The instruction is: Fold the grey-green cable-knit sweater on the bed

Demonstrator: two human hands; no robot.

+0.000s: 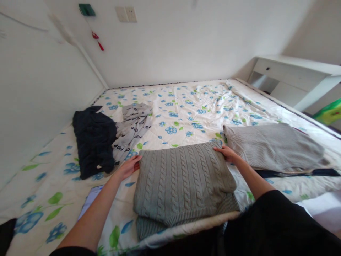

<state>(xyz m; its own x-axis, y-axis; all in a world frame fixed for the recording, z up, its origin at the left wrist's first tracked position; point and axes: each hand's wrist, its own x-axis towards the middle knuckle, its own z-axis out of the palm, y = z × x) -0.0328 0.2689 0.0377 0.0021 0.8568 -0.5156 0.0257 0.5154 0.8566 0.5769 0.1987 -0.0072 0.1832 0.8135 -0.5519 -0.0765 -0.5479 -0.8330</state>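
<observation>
A grey-green cable-knit sweater (183,181) lies folded on the bed, its ribbed edge showing underneath toward me. My left hand (130,166) grips its far left corner, with the fingertips partly hidden at the edge. At the far right corner, my right hand (226,153) pinches the knit, thumb and fingers close together. Both hands stay low, near the bed surface.
Left of the sweater lie a dark navy garment (93,138) and a crumpled grey printed garment (133,128). Folded grey knitwear (274,147) rests on the right. The floral bedsheet (170,110) reaches the wall; a white desk (290,74) stands beyond the bed's right edge.
</observation>
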